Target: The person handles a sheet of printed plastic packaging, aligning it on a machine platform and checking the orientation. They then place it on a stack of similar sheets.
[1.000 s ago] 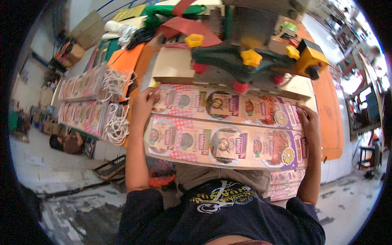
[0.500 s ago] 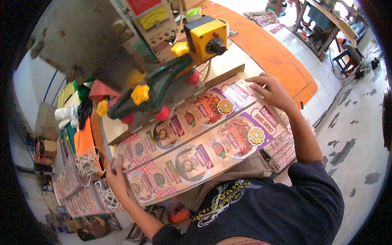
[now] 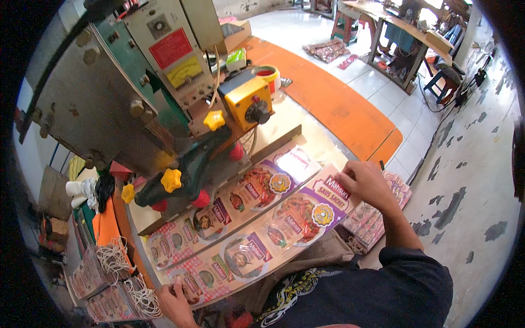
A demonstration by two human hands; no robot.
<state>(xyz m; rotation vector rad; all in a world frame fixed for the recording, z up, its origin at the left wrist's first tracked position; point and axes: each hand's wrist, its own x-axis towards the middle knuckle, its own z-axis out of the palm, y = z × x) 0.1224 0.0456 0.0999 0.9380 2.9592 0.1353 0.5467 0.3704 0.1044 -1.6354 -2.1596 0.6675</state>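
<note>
Two long printed plastic sheets with pictures of food lie side by side on the work surface. My left hand (image 3: pixel 176 305) pinches the near left corner of the nearer printed sheet (image 3: pixel 224 273). At that sheet's right end, my right hand (image 3: pixel 365 183) has its fingers bent and closed on the edge. The farther printed sheet (image 3: pixel 219 213) lies flat along a metal guide bar (image 3: pixel 276 145), untouched by either hand. Above its far edge stands the head of a press machine (image 3: pixel 188 175), dark green with yellow star knobs and red round parts.
A yellow box with a black dial (image 3: pixel 249 101) and a grey control panel (image 3: pixel 169 54) stand behind. An orange table (image 3: pixel 328 98) extends to the far right. Stacked printed sheets (image 3: pixel 377 216) lie beyond my right arm. White cords (image 3: pixel 143 298) rest on bundles at the left.
My right hand has gone from the farther sheet's right end to the nearer one's. My left hand has shifted toward me to the nearer sheet's corner. The head view has also swung.
</note>
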